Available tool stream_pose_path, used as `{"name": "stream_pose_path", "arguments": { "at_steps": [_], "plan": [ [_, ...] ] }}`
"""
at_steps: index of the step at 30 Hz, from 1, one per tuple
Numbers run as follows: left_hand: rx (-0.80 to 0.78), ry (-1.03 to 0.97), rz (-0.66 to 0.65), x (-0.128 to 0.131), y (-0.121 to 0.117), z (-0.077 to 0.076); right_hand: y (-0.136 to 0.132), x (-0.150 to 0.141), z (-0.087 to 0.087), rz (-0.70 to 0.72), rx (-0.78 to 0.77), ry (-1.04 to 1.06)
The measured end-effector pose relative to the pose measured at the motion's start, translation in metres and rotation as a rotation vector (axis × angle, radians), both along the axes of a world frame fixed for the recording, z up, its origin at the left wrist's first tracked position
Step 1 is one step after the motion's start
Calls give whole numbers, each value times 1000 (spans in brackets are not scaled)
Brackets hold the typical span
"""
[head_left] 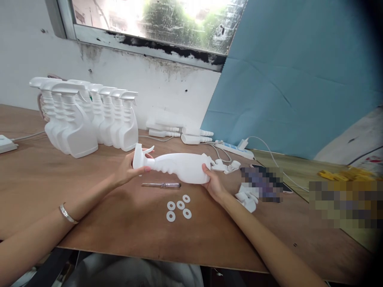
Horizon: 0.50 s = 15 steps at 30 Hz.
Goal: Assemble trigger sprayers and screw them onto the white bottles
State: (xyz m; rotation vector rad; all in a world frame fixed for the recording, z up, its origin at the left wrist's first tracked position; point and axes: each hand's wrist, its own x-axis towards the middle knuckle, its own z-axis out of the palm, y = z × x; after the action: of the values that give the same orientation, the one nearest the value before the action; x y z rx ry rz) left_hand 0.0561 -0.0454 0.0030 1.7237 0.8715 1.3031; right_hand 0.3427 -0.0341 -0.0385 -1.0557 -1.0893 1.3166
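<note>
A white spray bottle [191,167] lies sideways between my hands, held just above the table. My left hand [130,167] grips its trigger head [138,156], thumb along the neck. Around the bottle's base end my right hand [212,181] is closed, thumb on the near side. Below the bottle lies a screwdriver [161,185] with a clear handle. Several flat white ring washers [180,205] are scattered nearer to me.
Several assembled white spray bottles [79,131] stand at the back left. Bottles without heads [194,138] lie along the wall. Loose white trigger heads [247,198], a power strip [235,150] with cables and a phone [285,187] are on the right.
</note>
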Motion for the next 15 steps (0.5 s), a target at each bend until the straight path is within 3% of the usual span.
{"name": "stream_pose_path", "arguments": {
  "at_steps": [4,7,9,12,15],
  "plan": [
    [-6,37,-9,11,-6,7,-4,-4,3,79,-73,85],
    [9,76,43,36,-8,27,-7,-4,6,143,-126,186],
    [181,16,75,60,-9,45,-10,-5,8,199,-161,250],
    [479,-128,6,102,-8,70,-13,-9,9,293,-198,287],
    [570,-277,-35,138,-5,81,-14,-14,7,397,-189,262]
  ]
}}
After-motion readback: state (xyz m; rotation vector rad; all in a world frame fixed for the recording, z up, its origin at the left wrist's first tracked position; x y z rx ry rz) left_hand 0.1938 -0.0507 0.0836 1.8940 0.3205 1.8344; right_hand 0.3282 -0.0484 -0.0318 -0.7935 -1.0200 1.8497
